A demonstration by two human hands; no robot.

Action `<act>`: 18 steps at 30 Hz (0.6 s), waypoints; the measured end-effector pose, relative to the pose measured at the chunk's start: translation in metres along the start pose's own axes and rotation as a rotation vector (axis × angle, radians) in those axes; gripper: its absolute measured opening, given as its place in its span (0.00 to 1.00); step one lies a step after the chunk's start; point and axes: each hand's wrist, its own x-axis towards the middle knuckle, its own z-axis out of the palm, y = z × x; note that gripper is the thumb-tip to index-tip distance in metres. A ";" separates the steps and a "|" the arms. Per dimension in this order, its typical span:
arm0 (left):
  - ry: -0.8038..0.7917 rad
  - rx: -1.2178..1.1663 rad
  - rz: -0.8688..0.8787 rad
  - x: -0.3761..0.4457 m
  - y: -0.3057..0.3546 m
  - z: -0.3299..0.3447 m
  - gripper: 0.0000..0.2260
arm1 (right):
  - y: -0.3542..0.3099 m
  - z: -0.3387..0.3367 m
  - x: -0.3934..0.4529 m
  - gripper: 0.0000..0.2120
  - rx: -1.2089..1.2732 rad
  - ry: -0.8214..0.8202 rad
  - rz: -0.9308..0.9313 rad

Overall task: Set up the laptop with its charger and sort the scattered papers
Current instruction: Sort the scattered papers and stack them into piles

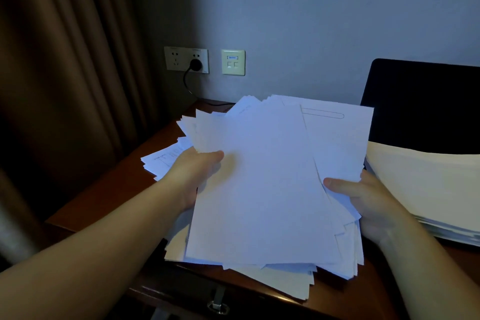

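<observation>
Dozens of loose, limp sheets [262,189], apt to slide apart, sit pinched by left hand [193,171] and right hand [363,202] at opposite side edges.

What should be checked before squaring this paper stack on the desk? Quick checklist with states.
1. Left hand grips stack of papers: ok.
2. Right hand grips the stack's other edge: ok.
3. Sheet edges aligned: not ok, fanned out.
4. All loose sheets gathered: not ok, loose papers lie on desk.
5. Plug seated in wall socket: ok.
6. Cable reaches laptop: cannot tell.
</observation>
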 end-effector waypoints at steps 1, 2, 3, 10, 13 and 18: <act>-0.008 0.039 0.031 0.005 -0.002 -0.005 0.21 | 0.000 -0.001 -0.001 0.20 0.009 -0.012 -0.002; -0.003 0.027 0.031 0.007 -0.002 -0.010 0.19 | 0.001 -0.002 -0.001 0.21 0.025 -0.028 -0.010; -0.028 0.016 0.012 0.006 -0.003 -0.015 0.17 | 0.003 -0.004 -0.002 0.23 0.043 -0.052 -0.022; -0.207 -0.029 0.010 -0.007 -0.001 -0.020 0.15 | 0.005 -0.006 -0.006 0.51 -0.019 -0.105 0.017; -0.187 -0.018 0.040 -0.006 0.003 -0.022 0.17 | -0.003 0.000 -0.010 0.19 0.035 -0.024 0.050; -0.171 0.060 0.110 -0.008 -0.002 -0.024 0.17 | -0.010 0.008 -0.017 0.07 -0.009 0.074 0.099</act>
